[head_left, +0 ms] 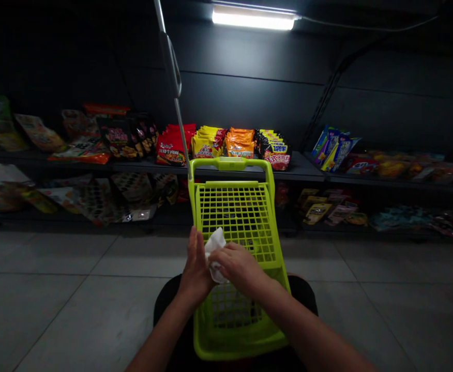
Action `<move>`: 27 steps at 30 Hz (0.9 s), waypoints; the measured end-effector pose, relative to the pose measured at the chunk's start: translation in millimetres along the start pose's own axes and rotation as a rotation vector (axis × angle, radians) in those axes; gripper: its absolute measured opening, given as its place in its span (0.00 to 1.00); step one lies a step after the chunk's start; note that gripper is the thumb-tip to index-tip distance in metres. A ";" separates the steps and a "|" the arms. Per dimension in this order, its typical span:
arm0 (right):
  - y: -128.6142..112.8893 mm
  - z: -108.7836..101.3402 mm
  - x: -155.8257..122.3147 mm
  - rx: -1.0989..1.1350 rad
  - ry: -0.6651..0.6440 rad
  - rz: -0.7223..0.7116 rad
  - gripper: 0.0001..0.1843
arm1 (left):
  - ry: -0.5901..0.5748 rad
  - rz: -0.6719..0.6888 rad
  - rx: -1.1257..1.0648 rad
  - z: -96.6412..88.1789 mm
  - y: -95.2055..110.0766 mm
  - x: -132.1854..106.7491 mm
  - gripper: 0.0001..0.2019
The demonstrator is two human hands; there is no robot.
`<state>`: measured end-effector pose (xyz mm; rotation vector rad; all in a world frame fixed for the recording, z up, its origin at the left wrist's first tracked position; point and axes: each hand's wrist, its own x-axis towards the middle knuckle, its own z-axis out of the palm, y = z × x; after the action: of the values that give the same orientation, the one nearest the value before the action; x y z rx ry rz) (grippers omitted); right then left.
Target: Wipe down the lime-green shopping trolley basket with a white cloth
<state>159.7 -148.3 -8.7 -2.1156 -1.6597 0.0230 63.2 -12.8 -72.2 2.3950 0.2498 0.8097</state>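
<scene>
My right hand point(237, 264) is closed round a crumpled white tissue point(215, 239). Its fingers press the tissue close against the palm side of my left hand point(196, 269). The left fingers are stretched upward, and part of that palm is hidden. Both hands are above a lime-green shopping basket point(270, 219) with grid walls, tilted between my dark-clothed knees. A long metal pull handle point(180, 119) with a dark grip rises from the basket's upper left corner.
Behind the basket, a dark shelf point(302, 168) bears red, yellow, orange and black snack packets point(240, 143). Blue and yellow packs point(333, 147) stand to the right. More bags lie on the lower shelf. Pale floor tiles point(75, 305) surround me, and a lit tube lamp point(253, 18) hangs above.
</scene>
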 end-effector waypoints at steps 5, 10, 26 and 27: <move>59.0 -47.5 -63.9 -0.077 -0.036 0.202 0.10 | -0.032 -0.076 -0.035 -4.8 8.5 0.0 0.75; 48.3 -37.6 -64.1 -0.112 -0.002 0.210 0.07 | -0.067 -0.062 -0.053 -3.5 3.9 0.4 0.76; 97.7 -69.1 -69.3 -0.093 -0.089 0.128 0.11 | -0.063 -0.069 -0.066 -8.2 0.3 -0.9 0.73; 109.1 -76.2 -59.6 -0.188 -0.066 0.180 0.11 | -0.069 -0.078 -0.069 -8.1 -0.3 -0.9 0.73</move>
<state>265.0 -248.2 5.9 -2.4247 -1.5561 -0.0080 57.7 -9.0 -67.6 2.3287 0.2815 0.6880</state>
